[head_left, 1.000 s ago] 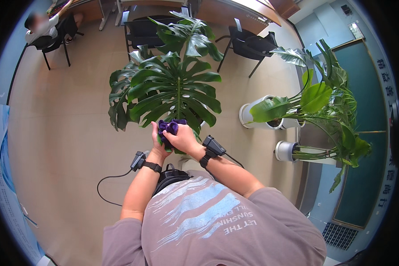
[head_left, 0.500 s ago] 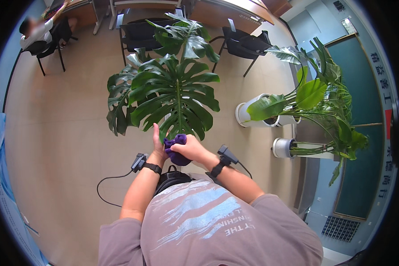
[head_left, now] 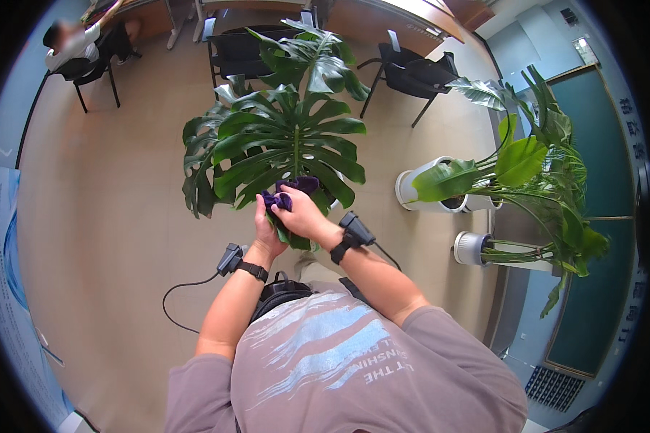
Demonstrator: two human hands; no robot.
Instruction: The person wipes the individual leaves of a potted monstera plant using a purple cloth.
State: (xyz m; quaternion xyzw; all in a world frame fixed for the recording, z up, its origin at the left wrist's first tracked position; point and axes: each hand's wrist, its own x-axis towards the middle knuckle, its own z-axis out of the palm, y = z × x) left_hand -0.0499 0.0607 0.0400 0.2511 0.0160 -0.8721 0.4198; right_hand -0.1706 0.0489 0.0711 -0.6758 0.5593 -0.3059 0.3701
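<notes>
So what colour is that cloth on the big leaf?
The cloth is dark purple, seen in the head view.

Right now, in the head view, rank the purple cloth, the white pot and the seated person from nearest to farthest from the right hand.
1. Purple cloth, under the right hand.
2. White pot, off to the right.
3. Seated person, far upper left.

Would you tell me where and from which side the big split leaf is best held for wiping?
Support the big split leaf from underneath near its base, as the left hand does: the blade is broad, floppy and deeply slit, so its edges would probably tear.
</notes>
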